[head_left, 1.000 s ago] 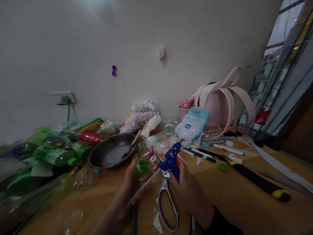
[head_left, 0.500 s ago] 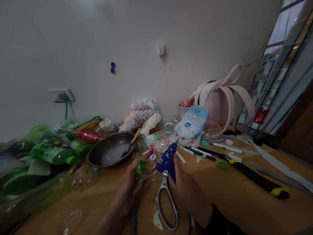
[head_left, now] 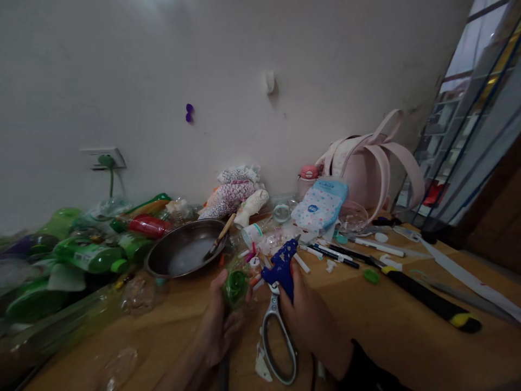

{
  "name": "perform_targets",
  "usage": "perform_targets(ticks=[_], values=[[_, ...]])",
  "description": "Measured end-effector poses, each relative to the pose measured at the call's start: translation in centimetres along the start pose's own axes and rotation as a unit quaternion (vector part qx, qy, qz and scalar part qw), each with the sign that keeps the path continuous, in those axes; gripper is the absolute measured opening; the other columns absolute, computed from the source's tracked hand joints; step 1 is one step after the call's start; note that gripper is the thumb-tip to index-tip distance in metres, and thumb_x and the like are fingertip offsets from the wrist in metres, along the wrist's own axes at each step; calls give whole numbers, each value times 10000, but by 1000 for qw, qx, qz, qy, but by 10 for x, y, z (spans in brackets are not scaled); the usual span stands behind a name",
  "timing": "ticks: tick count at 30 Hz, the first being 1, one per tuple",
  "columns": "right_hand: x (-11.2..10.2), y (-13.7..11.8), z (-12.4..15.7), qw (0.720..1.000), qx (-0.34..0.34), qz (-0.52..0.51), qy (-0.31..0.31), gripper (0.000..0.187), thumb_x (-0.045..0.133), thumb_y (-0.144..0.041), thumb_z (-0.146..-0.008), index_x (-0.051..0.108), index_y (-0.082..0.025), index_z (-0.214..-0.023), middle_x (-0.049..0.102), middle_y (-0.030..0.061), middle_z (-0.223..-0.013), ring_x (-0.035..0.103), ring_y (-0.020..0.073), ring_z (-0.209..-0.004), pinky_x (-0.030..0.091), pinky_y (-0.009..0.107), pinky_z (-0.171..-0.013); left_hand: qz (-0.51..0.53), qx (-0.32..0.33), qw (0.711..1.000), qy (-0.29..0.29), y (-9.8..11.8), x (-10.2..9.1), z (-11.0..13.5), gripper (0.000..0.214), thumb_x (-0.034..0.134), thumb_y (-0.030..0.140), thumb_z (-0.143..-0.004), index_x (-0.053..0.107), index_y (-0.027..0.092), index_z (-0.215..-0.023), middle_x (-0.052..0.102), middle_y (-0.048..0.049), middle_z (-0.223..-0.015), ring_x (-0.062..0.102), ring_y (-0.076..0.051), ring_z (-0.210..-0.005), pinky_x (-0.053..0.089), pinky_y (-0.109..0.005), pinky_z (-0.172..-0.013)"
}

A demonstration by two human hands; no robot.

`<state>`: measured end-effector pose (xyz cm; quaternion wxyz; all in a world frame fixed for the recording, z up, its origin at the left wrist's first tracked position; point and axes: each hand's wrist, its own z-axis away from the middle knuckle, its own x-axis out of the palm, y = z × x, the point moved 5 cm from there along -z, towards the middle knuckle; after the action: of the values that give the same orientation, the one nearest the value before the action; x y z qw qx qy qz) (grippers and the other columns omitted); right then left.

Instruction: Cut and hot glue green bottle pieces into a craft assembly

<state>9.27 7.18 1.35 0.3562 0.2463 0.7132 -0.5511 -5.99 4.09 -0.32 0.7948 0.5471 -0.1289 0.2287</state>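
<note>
Low over the wooden table, my left hand (head_left: 220,320) is closed around a clear green plastic piece (head_left: 236,287), which looks like the cut-off top of a bottle. Its round end faces me. My right hand (head_left: 311,317) grips a blue glue gun (head_left: 284,266) by the handle, its nozzle pointing up and away to the right, apart from the green piece. Scissors (head_left: 280,347) with grey handles lie on the table between my hands. White scraps (head_left: 262,365) lie beside them. Parts of the left fingers are hidden behind the green piece.
Left of my hands stands a metal bowl (head_left: 179,255) with a wooden-handled brush (head_left: 220,237). Green bottles (head_left: 87,255) pile up farther left. A black-and-yellow handled cutter (head_left: 427,298), pens (head_left: 334,255) and a green cap (head_left: 370,276) lie right. A pink backpack (head_left: 362,174) stands behind.
My left hand has turned the green plastic piece so its round end shows more clearly. The glue gun has shifted slightly right and down.
</note>
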Motion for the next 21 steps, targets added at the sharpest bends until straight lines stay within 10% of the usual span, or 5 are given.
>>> perform_targets(ticks=[12,21], values=[[5,10,-3,996,-1,-83,24,581,442,-298,-891,373,-25,-1400,560,278,-1306,604,365,-1129,472,496,-914,48,5,999,-14,2,5,-2,575,569,722,-683,604,148,-693,532,55,-432,189,26,-220,142,-105,-232],[-15,25,-1,962,27,-246,118,426,485,-365,-852,518,-144,-1215,728,97,-1007,701,218,-900,553,324,-778,165,72,983,-36,22,0,-7,473,674,613,-672,703,176,-851,748,-57,-758,680,-189,-638,518,-251,-529]])
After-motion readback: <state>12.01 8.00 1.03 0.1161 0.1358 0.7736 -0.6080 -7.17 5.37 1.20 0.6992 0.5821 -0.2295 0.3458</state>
